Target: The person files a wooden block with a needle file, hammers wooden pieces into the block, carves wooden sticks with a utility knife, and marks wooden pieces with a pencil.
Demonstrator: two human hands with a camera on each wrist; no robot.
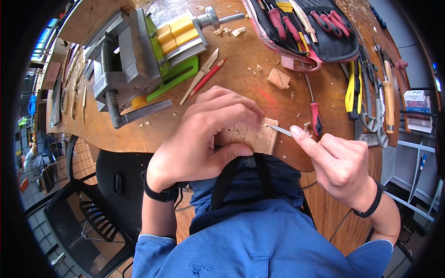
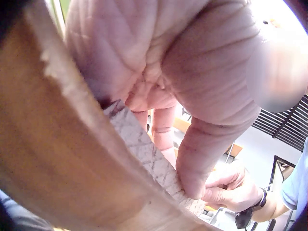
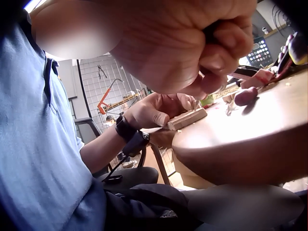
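A flat wooden block [image 1: 265,142] with pencil lines and small dark holes lies at the table's near edge. My left hand [image 1: 206,129] holds it from the left, thumb along its near side and fingers arched over the top. The left wrist view shows the marked side of the block [image 2: 154,159] below the palm and thumb. My right hand [image 1: 340,162] grips a carving knife [image 1: 280,130], index finger stretched along it, its handle hidden in the fist. The narrow metal tip meets the block's right end, where small shavings lie.
A metal vise [image 1: 127,60] with green and yellow parts stands at the left back. Beside it lie a red pencil [image 1: 208,77] and a pale wooden stick [image 1: 200,74]. A smaller wood piece [image 1: 278,78], a red-handled tool [image 1: 315,118] and a tool roll [image 1: 338,46] are farther right.
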